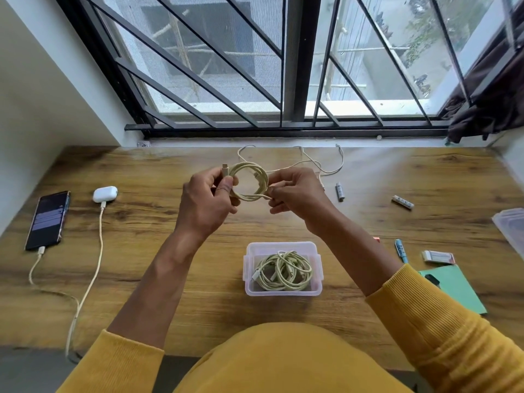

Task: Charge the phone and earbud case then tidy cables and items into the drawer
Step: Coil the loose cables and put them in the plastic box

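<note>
I'm seeing the left hand (208, 198) and right hand (295, 194) both pinching a coiled cable (249, 177) above the table (170, 251), over the plastic box (283, 269).

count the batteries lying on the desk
2. One battery lies right of the hands, the other farther right. More may be hidden behind the arm.

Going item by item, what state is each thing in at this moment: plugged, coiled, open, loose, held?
Black smartphone: plugged in, screen lit.
White earbud case: shut, plugged in.
Cream braided cable: coiled, held in left hand and right hand.
Clear plastic box: open, coiled cables inside.
Thin white cable: loose on wooden desk.
</note>
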The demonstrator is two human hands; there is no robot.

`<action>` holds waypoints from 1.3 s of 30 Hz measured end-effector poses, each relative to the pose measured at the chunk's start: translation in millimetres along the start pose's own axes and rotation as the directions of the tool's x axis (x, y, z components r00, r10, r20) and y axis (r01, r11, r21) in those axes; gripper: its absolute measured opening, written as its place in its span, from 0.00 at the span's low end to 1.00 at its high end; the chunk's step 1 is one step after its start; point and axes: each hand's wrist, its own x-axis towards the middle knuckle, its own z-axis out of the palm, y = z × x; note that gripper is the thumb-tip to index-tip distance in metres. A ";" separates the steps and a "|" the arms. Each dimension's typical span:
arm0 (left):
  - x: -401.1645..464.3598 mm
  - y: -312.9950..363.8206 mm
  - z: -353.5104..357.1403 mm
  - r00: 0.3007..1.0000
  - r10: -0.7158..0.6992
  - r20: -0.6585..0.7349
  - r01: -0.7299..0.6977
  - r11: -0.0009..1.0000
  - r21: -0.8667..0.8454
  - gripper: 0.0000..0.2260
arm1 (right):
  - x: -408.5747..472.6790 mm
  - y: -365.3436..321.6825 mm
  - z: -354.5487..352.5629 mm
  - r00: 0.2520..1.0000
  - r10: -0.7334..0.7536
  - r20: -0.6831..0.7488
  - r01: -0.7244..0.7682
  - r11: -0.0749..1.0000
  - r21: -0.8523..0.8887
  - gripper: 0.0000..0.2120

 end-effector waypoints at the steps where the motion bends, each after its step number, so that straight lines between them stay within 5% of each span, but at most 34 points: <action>1: 1.0 -0.4 0.3 1.000 -0.022 0.018 0.023 0.999 -0.024 0.08 | 0.7 -0.7 0.8 1.000 -0.020 0.010 0.020 0.999 -0.044 0.09; 5: 2.3 0.9 1.5 0.987 -0.146 0.073 0.152 0.984 -0.090 0.09 | 0.7 -2.9 3.4 0.989 -0.147 0.036 0.151 0.978 -0.141 0.09; 10: 2.5 2.0 5.0 0.972 -0.225 0.062 0.227 0.973 -0.031 0.09 | -0.1 -2.7 3.6 0.967 -0.241 0.081 0.241 0.970 0.016 0.06; 23: -6.4 17.8 12.0 0.988 -0.157 -0.007 0.152 0.943 0.297 0.07 | -0.2 -3.9 -3.6 0.951 -0.198 0.236 0.121 0.945 0.304 0.14; 27: -7.6 20.0 11.3 0.990 -0.140 0.022 0.127 0.942 0.310 0.06 | -2.1 -5.7 2.2 0.950 -0.237 0.204 0.249 0.968 -0.035 0.20; 31: -9.8 23.2 13.9 0.980 -0.186 0.075 0.153 0.937 0.315 0.06 | -0.3 -3.6 13.3 0.883 -0.463 0.076 0.451 0.794 -0.408 0.09; 39: -14.8 25.9 14.9 0.975 -0.203 0.087 0.172 0.946 0.275 0.07 | -1.6 4.1 18.5 0.817 -0.576 -0.021 0.498 0.724 -0.477 0.06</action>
